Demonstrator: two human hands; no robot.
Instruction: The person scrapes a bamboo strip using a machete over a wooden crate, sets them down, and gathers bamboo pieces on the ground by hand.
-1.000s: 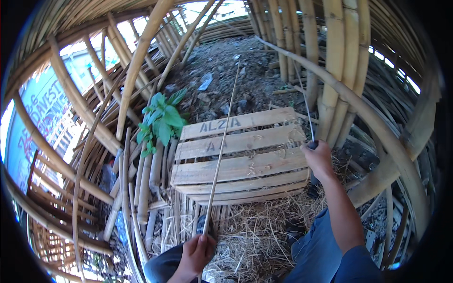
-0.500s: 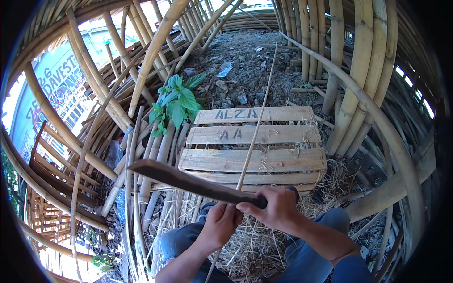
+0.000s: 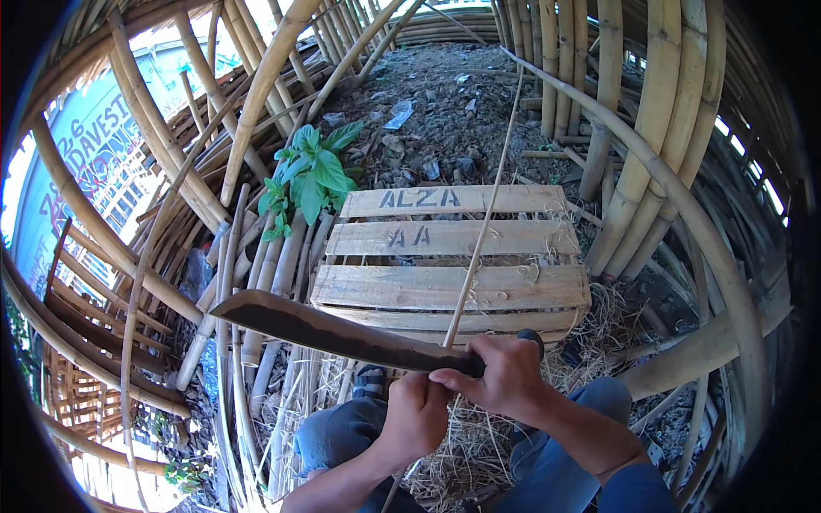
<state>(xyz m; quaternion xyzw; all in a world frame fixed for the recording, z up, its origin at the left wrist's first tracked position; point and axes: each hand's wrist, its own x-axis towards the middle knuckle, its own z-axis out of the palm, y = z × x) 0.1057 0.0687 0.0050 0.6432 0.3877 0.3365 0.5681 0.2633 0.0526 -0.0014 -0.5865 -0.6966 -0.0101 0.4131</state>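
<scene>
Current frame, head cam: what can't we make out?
All in the head view:
Thin strip: lower end cut off by the bottom edge.
Left hand: grip on the strip hidden behind its own knuckles.
Knife: mid-handle covered by the right hand.
Blade-to-strip contact: unclear, blade overlaps it.
Crate: interior mostly hidden by slats.

Matt metal blade [image 3: 316, 324], rough wooden crate [image 3: 393, 285]

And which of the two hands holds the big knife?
The right hand holds the big knife; the left hand instead grips the thin strip.
</scene>
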